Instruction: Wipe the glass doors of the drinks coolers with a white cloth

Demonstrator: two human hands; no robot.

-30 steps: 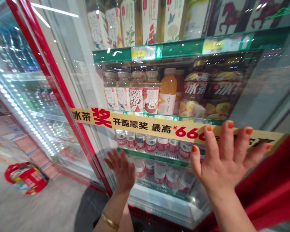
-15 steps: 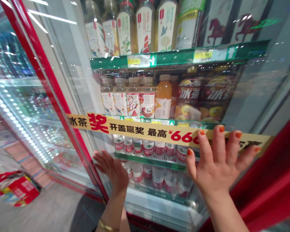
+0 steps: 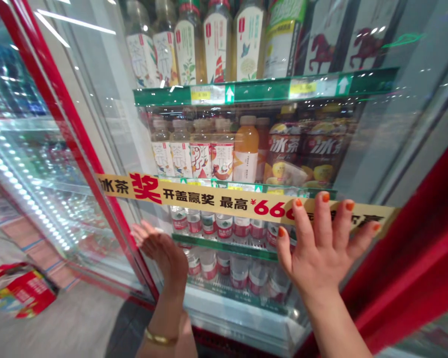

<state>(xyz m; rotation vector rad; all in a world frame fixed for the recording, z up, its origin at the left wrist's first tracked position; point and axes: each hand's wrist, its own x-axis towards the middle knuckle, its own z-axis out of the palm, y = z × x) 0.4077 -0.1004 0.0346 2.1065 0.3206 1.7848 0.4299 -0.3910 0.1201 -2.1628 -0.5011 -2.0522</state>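
A glass fridge door (image 3: 127,149) with a red frame stands in front of me. Across it runs a yellow banner strip (image 3: 194,196) with red and black print. My right hand (image 3: 319,246) lies flat on the glass, fingers spread over the banner's right part. My left hand (image 3: 160,248) is open too, palm against the glass lower down, near the door's red left edge. A gold bracelet (image 3: 159,338) sits on my left wrist. Behind the glass, tea bottles (image 3: 194,154) and small water bottles (image 3: 224,226) fill green-edged shelves.
A second glass-fronted fridge (image 3: 30,164) with a row of white lights stands to the left. A red and white bag (image 3: 18,293) lies on the grey floor at the lower left. The red door frame (image 3: 414,248) runs down the right side.
Both hands have slid to the left across the glass, staying flat on it. The red door edge and the banner have shifted left with them, and the view has tilted slightly upward.
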